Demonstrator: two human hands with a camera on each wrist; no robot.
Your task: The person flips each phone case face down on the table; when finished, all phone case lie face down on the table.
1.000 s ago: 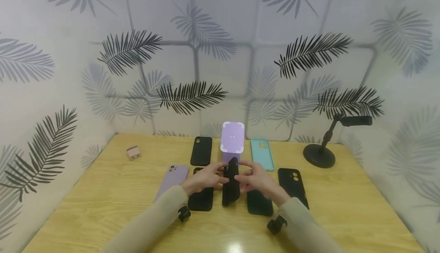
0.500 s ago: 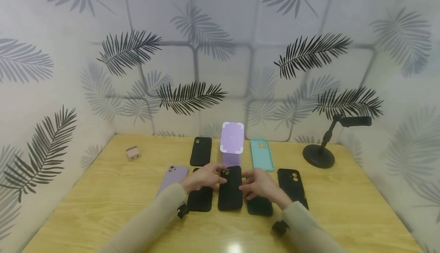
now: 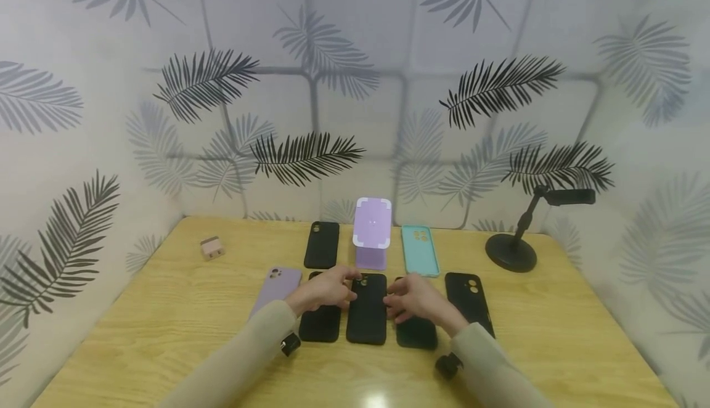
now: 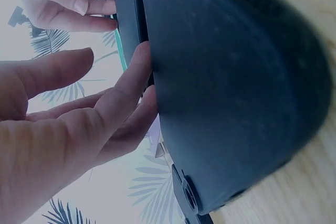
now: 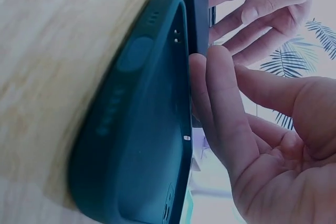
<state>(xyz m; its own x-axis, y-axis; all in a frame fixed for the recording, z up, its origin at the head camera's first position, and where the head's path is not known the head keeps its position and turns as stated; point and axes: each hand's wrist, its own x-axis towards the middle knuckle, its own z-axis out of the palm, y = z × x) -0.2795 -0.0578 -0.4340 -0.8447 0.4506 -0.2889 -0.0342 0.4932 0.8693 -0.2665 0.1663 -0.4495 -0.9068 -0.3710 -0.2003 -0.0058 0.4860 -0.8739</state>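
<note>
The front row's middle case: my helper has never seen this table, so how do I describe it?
On the wooden table, find the purple stand. Just in front of it lies the black case. It alone sits between the left hand and right hand.

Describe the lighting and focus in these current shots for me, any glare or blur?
Head view: a white glare spot on the wooden table at the bottom edge; left wrist view: the nearest dark phone case blurs toward its close end; right wrist view: cool bluish tint, with the wall washed out behind the right hand.
</note>
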